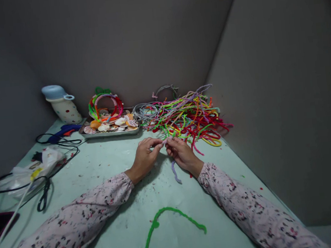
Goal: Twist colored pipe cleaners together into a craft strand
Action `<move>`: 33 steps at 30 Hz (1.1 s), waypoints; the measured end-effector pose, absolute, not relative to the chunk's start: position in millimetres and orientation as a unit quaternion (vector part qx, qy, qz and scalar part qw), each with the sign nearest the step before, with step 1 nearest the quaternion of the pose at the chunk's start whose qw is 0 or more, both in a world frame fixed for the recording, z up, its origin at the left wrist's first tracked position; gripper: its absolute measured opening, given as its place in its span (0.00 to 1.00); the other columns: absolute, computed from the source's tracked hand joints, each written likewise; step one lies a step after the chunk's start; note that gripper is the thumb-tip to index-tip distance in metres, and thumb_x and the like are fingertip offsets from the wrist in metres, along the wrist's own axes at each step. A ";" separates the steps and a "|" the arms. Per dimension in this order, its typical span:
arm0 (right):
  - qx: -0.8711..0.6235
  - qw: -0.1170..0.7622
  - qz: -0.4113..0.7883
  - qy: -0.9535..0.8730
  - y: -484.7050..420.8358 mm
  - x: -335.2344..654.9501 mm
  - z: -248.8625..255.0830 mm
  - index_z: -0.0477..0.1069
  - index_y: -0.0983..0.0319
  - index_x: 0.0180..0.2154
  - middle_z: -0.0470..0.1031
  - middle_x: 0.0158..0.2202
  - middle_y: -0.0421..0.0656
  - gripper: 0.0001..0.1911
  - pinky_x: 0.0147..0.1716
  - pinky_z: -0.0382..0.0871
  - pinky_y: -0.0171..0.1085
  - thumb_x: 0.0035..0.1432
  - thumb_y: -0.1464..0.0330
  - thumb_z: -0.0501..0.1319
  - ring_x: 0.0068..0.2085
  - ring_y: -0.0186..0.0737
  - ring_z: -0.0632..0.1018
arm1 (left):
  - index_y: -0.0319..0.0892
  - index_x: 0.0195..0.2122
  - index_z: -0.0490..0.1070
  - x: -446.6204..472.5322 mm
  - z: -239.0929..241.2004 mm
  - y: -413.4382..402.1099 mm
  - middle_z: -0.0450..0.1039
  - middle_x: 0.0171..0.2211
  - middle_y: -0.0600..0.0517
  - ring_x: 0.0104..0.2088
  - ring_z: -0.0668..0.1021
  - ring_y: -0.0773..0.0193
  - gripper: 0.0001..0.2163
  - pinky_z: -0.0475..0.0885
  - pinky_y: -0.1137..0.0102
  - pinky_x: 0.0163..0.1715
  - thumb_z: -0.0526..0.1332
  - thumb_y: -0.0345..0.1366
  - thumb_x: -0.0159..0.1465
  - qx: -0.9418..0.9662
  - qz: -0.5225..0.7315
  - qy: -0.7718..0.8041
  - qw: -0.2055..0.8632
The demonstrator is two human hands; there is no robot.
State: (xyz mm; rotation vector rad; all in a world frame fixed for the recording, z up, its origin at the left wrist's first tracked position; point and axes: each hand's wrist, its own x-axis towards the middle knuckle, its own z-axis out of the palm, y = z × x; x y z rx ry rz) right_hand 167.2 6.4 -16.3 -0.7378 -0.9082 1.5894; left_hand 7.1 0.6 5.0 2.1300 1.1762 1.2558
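Note:
My left hand (145,155) and my right hand (182,154) meet over the pale green table, fingertips pinched together on a lilac pipe cleaner (175,173). Its free end hangs down between my wrists and curls onto the table. Just beyond my fingers lies a big heap of coloured pipe cleaners (188,117). A bent green pipe cleaner (169,220) lies on the table close to me, between my forearms.
A metal tray (110,133) with shells and wrapped hoops stands at the back, a spotted jug (63,105) to its left. A blue glue gun (62,131), black cables, scissors (44,194) and a plastic bag (36,167) lie left. Grey walls close in behind and right.

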 end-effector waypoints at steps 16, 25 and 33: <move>-0.310 0.554 0.672 -0.382 6.1 167.0 -16.1 0.71 0.61 0.31 0.70 0.27 0.36 0.11 0.21 0.60 0.26 0.50 0.62 0.68 0.24 0.25 0.68 | 0.44 0.37 0.76 7.6 4.3 0.8 0.76 0.34 0.51 0.38 0.75 0.62 0.08 0.66 0.66 0.44 0.58 0.38 0.63 0.767 0.445 0.431 0.167; -0.319 0.553 0.664 -0.390 4.9 166.1 -14.9 0.71 0.61 0.31 0.69 0.27 0.36 0.12 0.22 0.61 0.28 0.48 0.61 0.69 0.24 0.26 0.67 | 0.43 0.36 0.73 6.9 4.0 1.9 0.75 0.34 0.51 0.38 0.74 0.61 0.08 0.66 0.65 0.44 0.56 0.37 0.64 0.771 0.436 0.428 0.180; -0.316 0.552 0.668 -0.386 5.0 165.9 -14.3 0.71 0.61 0.31 0.69 0.27 0.36 0.12 0.22 0.60 0.28 0.49 0.62 0.68 0.24 0.26 0.67 | 0.43 0.37 0.73 7.8 3.7 0.0 0.75 0.35 0.51 0.39 0.74 0.62 0.08 0.65 0.66 0.44 0.57 0.38 0.64 0.760 0.448 0.435 0.181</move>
